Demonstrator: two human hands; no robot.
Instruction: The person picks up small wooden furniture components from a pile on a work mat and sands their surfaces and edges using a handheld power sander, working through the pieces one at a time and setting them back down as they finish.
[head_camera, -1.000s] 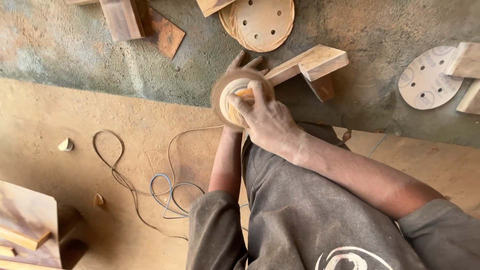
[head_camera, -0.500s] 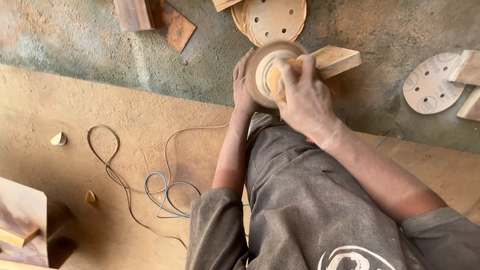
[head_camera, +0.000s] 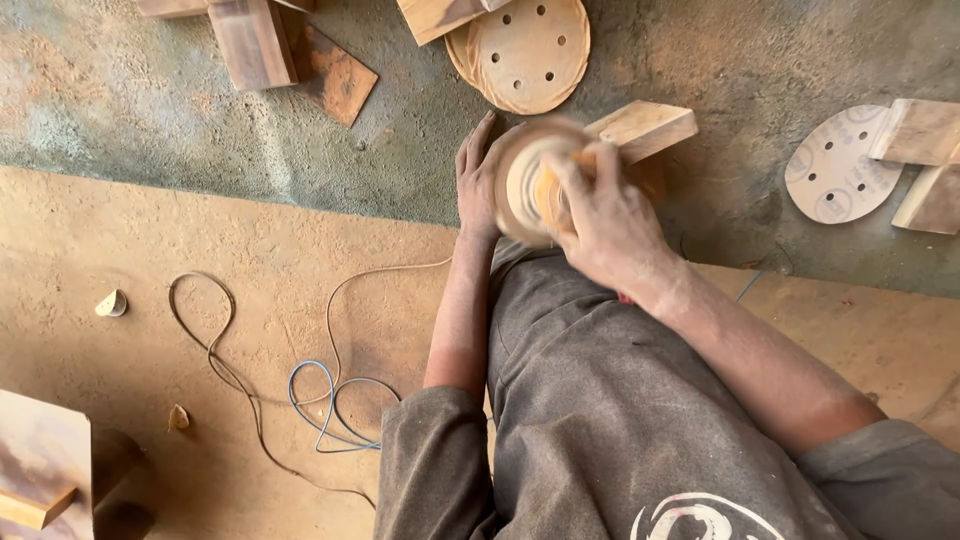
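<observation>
dusty concrete floor (head_camera: 150, 120), tan board (head_camera: 150, 250), daylight

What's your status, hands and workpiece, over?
Left hand cups round tan wooden disc from behind. Right hand presses on its face, blurred. Pale wooden block just beyond; nothing blocking.

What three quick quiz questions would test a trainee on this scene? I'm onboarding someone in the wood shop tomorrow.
1. True or false: the left hand cups the round wooden piece from the side.
2. Which hand presses on the piece's face? A) right hand B) neither
3. What lies stacked on the floor beyond the hands?

Key: 1 true; 2 A; 3 perforated sanding discs.
</observation>
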